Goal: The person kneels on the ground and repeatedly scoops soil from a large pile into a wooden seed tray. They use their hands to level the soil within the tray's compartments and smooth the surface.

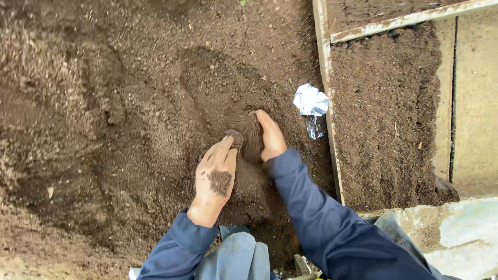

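My left hand [216, 173] lies palm down on a bed of dark loose soil [104, 129], soil stuck to its back, its fingertips at a small round clod [235, 138]. My right hand [271, 136] stands on edge beside it, fingers dug into the soil. Between both hands is a small hollow in the soil [250, 134]. Both arms wear dark blue sleeves. I cannot see whether either hand holds anything under the soil.
A crumpled piece of silver foil [310, 101] lies right of my hands. A pale wooden board [329, 103] edges the bed, with more soil [386, 114] beyond it. A concrete slab [474, 98] sits at far right. My knees in blue trousers [236, 259] are below.
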